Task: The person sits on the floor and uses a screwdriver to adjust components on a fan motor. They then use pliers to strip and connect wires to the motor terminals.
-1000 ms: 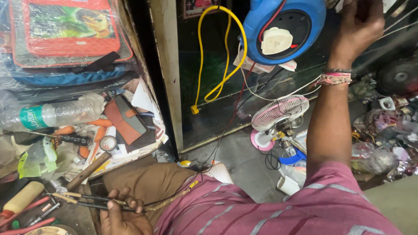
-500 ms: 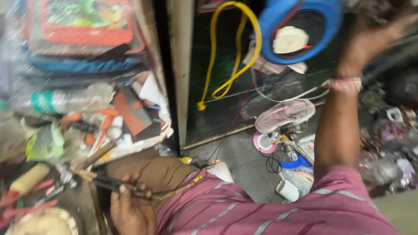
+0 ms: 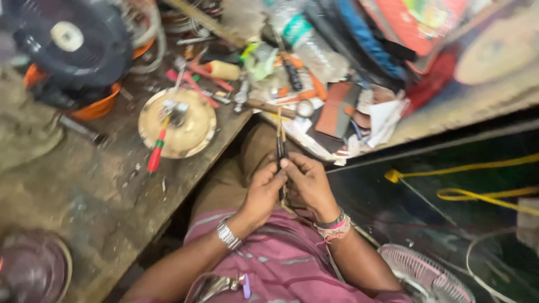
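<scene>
My left hand [image 3: 261, 191], with a metal watch on its wrist, and my right hand [image 3: 307, 184], with coloured thread bands on its wrist, meet over my lap. Both grip a slender dark tool with yellowish tips [image 3: 279, 139] that points away from me toward the bench clutter. The fingers cover its lower part, so I cannot tell what kind of tool it is. I wear a striped maroon shirt [image 3: 286, 264].
A worn wooden workbench [image 3: 84, 185] carries a round brass-coloured plate [image 3: 191, 132], a red-handled screwdriver [image 3: 155, 156], a dark fan [image 3: 73, 39] in an orange basin [image 3: 95, 108] and a plastic bottle [image 3: 306, 39]. A yellow cable [image 3: 466, 168] and a pink fan guard [image 3: 426, 275] lie at right.
My right hand has come down from the blue cable reel overhead and joined the left hand on the tool. The view has swung toward the workbench.
</scene>
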